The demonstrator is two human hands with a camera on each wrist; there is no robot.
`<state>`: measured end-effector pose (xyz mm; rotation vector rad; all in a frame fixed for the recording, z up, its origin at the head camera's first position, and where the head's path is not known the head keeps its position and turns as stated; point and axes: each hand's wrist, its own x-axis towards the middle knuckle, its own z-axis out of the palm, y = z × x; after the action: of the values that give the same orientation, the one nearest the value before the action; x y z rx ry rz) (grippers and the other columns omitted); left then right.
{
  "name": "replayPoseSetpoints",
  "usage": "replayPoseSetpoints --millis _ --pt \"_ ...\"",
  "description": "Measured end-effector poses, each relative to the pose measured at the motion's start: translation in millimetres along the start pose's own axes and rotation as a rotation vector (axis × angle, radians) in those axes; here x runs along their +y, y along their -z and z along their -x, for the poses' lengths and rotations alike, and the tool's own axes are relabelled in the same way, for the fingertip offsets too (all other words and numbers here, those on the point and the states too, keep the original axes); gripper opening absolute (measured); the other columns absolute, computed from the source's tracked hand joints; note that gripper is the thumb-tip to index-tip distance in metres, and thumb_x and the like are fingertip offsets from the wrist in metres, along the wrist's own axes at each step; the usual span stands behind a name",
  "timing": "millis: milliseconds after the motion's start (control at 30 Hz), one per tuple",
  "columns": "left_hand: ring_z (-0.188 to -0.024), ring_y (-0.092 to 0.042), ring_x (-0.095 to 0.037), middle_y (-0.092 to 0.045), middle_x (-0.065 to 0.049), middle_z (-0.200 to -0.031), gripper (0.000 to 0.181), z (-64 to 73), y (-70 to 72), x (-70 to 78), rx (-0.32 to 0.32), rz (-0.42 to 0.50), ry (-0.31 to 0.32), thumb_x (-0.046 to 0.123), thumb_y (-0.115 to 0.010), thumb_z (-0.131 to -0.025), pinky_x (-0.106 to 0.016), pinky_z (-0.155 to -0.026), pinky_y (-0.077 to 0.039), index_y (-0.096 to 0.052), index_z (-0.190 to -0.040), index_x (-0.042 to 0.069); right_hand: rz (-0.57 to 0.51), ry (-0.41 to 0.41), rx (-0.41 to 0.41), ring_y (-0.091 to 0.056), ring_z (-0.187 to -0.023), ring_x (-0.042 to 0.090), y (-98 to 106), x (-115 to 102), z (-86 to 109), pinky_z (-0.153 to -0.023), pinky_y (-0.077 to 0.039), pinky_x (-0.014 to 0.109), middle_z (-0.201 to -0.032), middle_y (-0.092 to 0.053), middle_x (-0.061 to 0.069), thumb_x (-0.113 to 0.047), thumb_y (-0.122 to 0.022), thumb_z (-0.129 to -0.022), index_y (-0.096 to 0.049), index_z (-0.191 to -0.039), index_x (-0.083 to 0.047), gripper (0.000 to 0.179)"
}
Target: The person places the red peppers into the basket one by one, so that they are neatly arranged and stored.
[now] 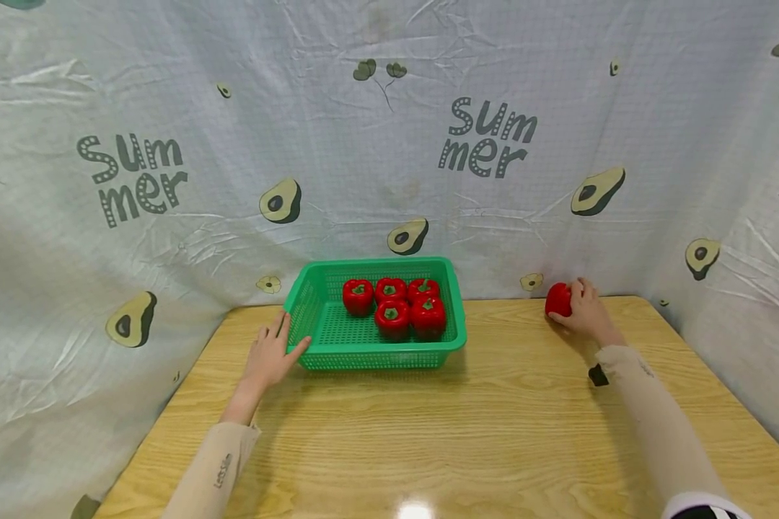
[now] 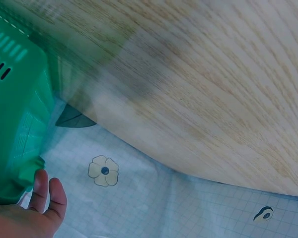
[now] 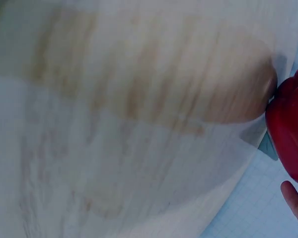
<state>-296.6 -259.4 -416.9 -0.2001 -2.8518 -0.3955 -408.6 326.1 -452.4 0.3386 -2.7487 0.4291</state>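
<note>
A red bell pepper point(image 1: 558, 298) at the back right of the table is gripped by my right hand point(image 1: 591, 314), whose fingers curve over its right side. The right wrist view shows this pepper point(image 3: 290, 126) at the right edge, with a fingertip point(image 3: 291, 194) below it. My left hand point(image 1: 270, 358) rests at the left front corner of a green plastic basket point(image 1: 373, 349), fingers extended along the rim and thumb spread toward the front. In the left wrist view, fingertips point(image 2: 58, 194) show beside the basket's rim. Several red bell peppers point(image 1: 392, 318) stand in the basket's middle and right part.
The wooden table point(image 1: 389, 425) ends at the back against a pale printed cloth point(image 1: 337, 144), which also hangs on both sides. A small black object point(image 1: 598, 375) shows beside my right wrist.
</note>
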Motion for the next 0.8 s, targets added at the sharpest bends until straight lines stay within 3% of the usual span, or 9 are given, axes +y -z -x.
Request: replayPoseSetpoints --millis 267,567,800 --pt "-0.115 -0.034 -0.044 -0.021 -0.024 -0.145 0.076 -0.1 -0.5 -0.2 0.002 -0.001 -0.004 0.051 -0.036 -0.091 -0.055 -0.083 -0.037 -0.022 -0.139 -0.006 0.031 0.031 0.015 -0.034 -0.094 0.046 -0.8 -3.3 2.6 -0.077 -0.038 0.057 -0.105 -0.037 0.032 -0.025 -0.066 -0.078 -0.028 -0.106 0.006 0.056" --pt "-0.114 -0.035 -0.043 -0.022 -0.024 -0.144 0.076 -0.4 -0.6 0.9 0.005 0.006 -0.002 0.051 -0.036 -0.091 -0.054 -0.082 -0.038 -0.023 -0.139 -0.006 0.027 -0.021 -0.016 -0.031 -0.101 0.052 3.0 -5.9 5.2 -0.077 -0.034 0.062 -0.119 -0.035 0.035 -0.03 -0.049 -0.09 -0.023 -0.127 0.001 0.055" --pt "-0.113 -0.035 -0.043 -0.022 -0.025 -0.144 0.076 -0.9 -1.2 -0.1 0.011 0.015 -0.006 0.051 -0.036 -0.091 -0.055 -0.082 -0.037 -0.023 -0.138 -0.007 0.041 0.021 0.012 -0.034 -0.098 0.055 2.7 -5.0 3.2 -0.078 -0.034 0.062 -0.116 -0.037 0.038 -0.028 -0.056 -0.086 -0.021 -0.133 0.001 0.065"
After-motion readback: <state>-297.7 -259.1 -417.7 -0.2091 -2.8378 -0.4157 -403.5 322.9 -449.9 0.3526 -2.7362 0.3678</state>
